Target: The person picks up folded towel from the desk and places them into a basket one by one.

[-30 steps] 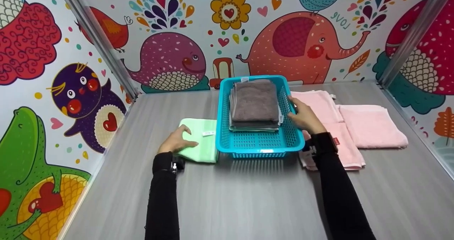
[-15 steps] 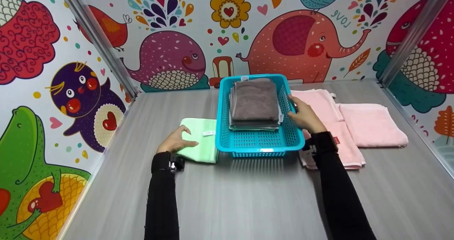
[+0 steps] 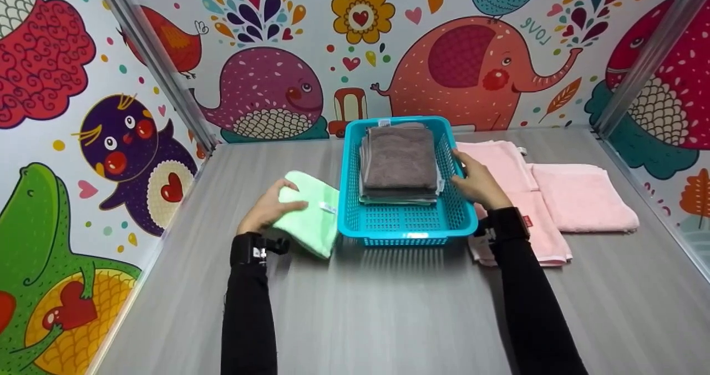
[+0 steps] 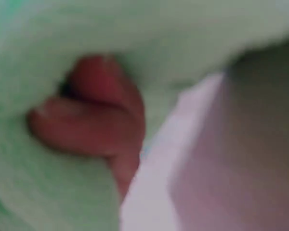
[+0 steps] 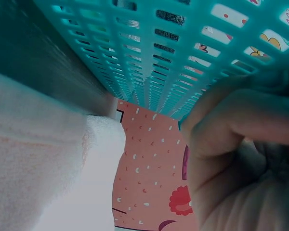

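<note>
In the head view, my left hand (image 3: 270,206) grips a folded light green towel (image 3: 312,222) by its left side, thumb on top. The towel is tilted, its right edge close against a turquoise plastic basket (image 3: 407,234). The left wrist view, blurred, has fingertips (image 4: 77,127) sunk among green towel folds. My right hand (image 3: 481,183) holds the basket's right rim; in the right wrist view its curled fingers (image 5: 221,130) reach up to the perforated wall. A stack of folded towels (image 3: 401,156), dark grey-brown on top, lies inside the basket toward the back.
Right of the basket, folded pink towels lie on the grey table (image 3: 377,308): one at the back (image 3: 491,164), a front one with a red tag (image 3: 532,231), and another farther right (image 3: 582,197). Cartoon-printed walls (image 3: 266,86) with metal corner posts enclose the back and sides.
My left hand has raised and tilted the green towel, which lay flat beside the basket before, and shifted slightly left and up. The right hand and basket have stayed put.
</note>
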`<action>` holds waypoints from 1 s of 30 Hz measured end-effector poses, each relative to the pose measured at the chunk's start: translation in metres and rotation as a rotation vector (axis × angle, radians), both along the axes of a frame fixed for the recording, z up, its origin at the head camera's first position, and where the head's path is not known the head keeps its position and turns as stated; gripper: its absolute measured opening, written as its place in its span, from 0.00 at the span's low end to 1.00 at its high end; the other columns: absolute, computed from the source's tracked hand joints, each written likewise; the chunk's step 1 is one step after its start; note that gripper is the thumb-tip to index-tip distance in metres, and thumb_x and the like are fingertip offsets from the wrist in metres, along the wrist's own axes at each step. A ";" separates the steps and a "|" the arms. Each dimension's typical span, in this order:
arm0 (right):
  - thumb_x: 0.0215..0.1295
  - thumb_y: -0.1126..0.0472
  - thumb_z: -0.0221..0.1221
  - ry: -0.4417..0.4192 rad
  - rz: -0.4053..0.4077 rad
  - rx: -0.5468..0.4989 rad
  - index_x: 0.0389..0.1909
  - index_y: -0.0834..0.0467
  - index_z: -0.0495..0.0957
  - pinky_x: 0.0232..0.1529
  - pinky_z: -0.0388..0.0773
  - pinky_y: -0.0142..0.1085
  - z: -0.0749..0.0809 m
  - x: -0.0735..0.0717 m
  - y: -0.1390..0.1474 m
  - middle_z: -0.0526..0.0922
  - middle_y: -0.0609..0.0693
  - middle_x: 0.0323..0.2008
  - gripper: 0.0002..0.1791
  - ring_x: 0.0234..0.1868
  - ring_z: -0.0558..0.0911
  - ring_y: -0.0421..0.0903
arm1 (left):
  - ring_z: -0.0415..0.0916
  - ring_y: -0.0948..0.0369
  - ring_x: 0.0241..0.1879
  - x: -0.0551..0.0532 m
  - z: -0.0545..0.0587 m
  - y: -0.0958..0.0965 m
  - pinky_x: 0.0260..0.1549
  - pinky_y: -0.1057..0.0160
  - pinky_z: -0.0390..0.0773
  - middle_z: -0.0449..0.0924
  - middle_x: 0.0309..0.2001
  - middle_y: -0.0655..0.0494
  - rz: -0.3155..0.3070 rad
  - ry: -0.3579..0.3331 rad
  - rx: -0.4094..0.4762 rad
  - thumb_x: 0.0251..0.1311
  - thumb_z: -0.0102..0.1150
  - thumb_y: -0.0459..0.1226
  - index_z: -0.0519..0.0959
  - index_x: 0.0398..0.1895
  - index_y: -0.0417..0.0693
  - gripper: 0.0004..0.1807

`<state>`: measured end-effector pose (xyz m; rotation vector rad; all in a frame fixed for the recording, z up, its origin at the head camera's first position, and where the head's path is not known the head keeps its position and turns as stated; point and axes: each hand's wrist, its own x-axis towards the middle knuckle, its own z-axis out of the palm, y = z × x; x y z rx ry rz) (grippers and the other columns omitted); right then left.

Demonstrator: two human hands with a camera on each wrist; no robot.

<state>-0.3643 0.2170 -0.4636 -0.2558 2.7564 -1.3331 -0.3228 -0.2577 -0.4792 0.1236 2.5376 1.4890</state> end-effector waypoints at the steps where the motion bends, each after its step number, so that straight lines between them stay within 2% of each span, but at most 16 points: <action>1: 0.73 0.68 0.50 0.001 0.004 0.000 0.83 0.60 0.49 0.61 0.76 0.64 0.000 0.000 0.000 0.63 0.71 0.75 0.39 0.67 0.75 0.69 | 0.76 0.57 0.38 0.001 0.006 0.001 0.37 0.62 0.80 0.72 0.58 0.38 0.020 0.002 0.060 0.64 0.70 0.43 0.67 0.59 0.46 0.27; 5: 0.75 0.69 0.50 0.004 0.016 0.011 0.83 0.61 0.48 0.63 0.74 0.65 0.001 0.001 0.000 0.61 0.71 0.76 0.39 0.69 0.73 0.70 | 0.82 0.59 0.29 0.008 0.031 0.008 0.26 0.61 0.86 0.74 0.45 0.44 0.108 0.081 0.302 0.65 0.68 0.36 0.67 0.55 0.45 0.22; 8: 0.75 0.68 0.50 0.002 0.019 0.021 0.83 0.60 0.48 0.64 0.73 0.65 0.002 0.002 0.001 0.61 0.71 0.77 0.39 0.69 0.73 0.70 | 0.82 0.60 0.28 0.015 0.047 0.013 0.24 0.62 0.85 0.75 0.42 0.48 0.154 0.213 0.432 0.65 0.66 0.32 0.67 0.51 0.46 0.18; 10: 0.75 0.67 0.51 0.004 0.016 0.036 0.83 0.60 0.49 0.62 0.77 0.62 0.003 0.003 0.002 0.65 0.70 0.74 0.39 0.66 0.76 0.68 | 0.83 0.60 0.29 0.020 0.056 0.016 0.24 0.62 0.85 0.76 0.42 0.48 0.169 0.281 0.498 0.64 0.65 0.30 0.68 0.50 0.48 0.18; 12: 0.76 0.64 0.53 0.015 0.013 0.058 0.83 0.59 0.51 0.57 0.82 0.56 0.005 0.003 0.004 0.73 0.71 0.67 0.38 0.58 0.80 0.63 | 0.83 0.60 0.29 0.023 0.062 0.021 0.24 0.63 0.85 0.76 0.42 0.47 0.164 0.334 0.544 0.64 0.64 0.29 0.68 0.49 0.48 0.17; 14: 0.76 0.60 0.56 0.026 0.006 0.077 0.82 0.59 0.54 0.47 0.85 0.47 0.008 0.004 0.008 0.79 0.70 0.55 0.37 0.46 0.82 0.57 | 0.83 0.60 0.29 0.025 0.065 0.025 0.24 0.63 0.85 0.77 0.42 0.47 0.156 0.362 0.568 0.63 0.65 0.29 0.68 0.49 0.48 0.17; 16: 0.76 0.56 0.58 0.022 -0.007 0.074 0.81 0.59 0.56 0.38 0.84 0.40 0.013 0.007 0.013 0.79 0.66 0.45 0.38 0.36 0.81 0.50 | 0.83 0.60 0.30 0.025 0.068 0.029 0.25 0.63 0.85 0.76 0.43 0.47 0.149 0.374 0.579 0.63 0.65 0.28 0.68 0.49 0.48 0.17; 17: 0.76 0.55 0.60 0.021 -0.017 0.071 0.81 0.60 0.57 0.35 0.84 0.38 0.016 0.009 0.016 0.78 0.65 0.42 0.38 0.33 0.81 0.49 | 0.83 0.60 0.31 0.025 0.069 0.031 0.25 0.63 0.85 0.75 0.43 0.47 0.148 0.379 0.582 0.62 0.65 0.28 0.68 0.48 0.47 0.17; 20: 0.75 0.51 0.61 0.033 -0.075 0.102 0.79 0.61 0.60 0.30 0.82 0.35 0.029 0.016 0.025 0.79 0.63 0.41 0.39 0.27 0.83 0.44 | 0.82 0.58 0.33 0.026 0.072 0.039 0.26 0.62 0.86 0.75 0.45 0.46 0.137 0.387 0.601 0.61 0.65 0.27 0.68 0.48 0.48 0.18; 23: 0.74 0.48 0.61 0.071 -0.132 0.133 0.78 0.61 0.63 0.29 0.78 0.32 0.044 0.026 0.027 0.82 0.65 0.44 0.38 0.30 0.87 0.47 | 0.82 0.57 0.35 0.026 0.076 0.049 0.27 0.61 0.87 0.74 0.46 0.44 0.107 0.395 0.627 0.61 0.65 0.28 0.68 0.49 0.49 0.19; 25: 0.74 0.47 0.61 0.088 -0.137 0.104 0.77 0.60 0.65 0.31 0.79 0.30 0.053 0.032 0.023 0.83 0.65 0.47 0.38 0.35 0.88 0.51 | 0.81 0.56 0.37 0.026 0.080 0.056 0.28 0.60 0.87 0.73 0.48 0.43 0.081 0.406 0.648 0.60 0.65 0.28 0.68 0.49 0.50 0.19; 28: 0.74 0.44 0.61 0.056 -0.064 0.003 0.79 0.59 0.62 0.41 0.85 0.34 0.065 0.042 0.009 0.83 0.65 0.52 0.40 0.46 0.87 0.56 | 0.81 0.55 0.39 0.026 0.085 0.072 0.29 0.59 0.88 0.72 0.50 0.43 0.043 0.426 0.691 0.59 0.65 0.28 0.68 0.48 0.51 0.20; 30: 0.73 0.41 0.61 0.031 0.000 -0.036 0.81 0.58 0.59 0.49 0.86 0.41 0.070 0.048 -0.006 0.82 0.65 0.55 0.44 0.51 0.85 0.58 | 0.81 0.54 0.40 0.028 0.089 0.085 0.30 0.57 0.88 0.72 0.51 0.42 0.011 0.432 0.724 0.58 0.64 0.28 0.67 0.48 0.51 0.20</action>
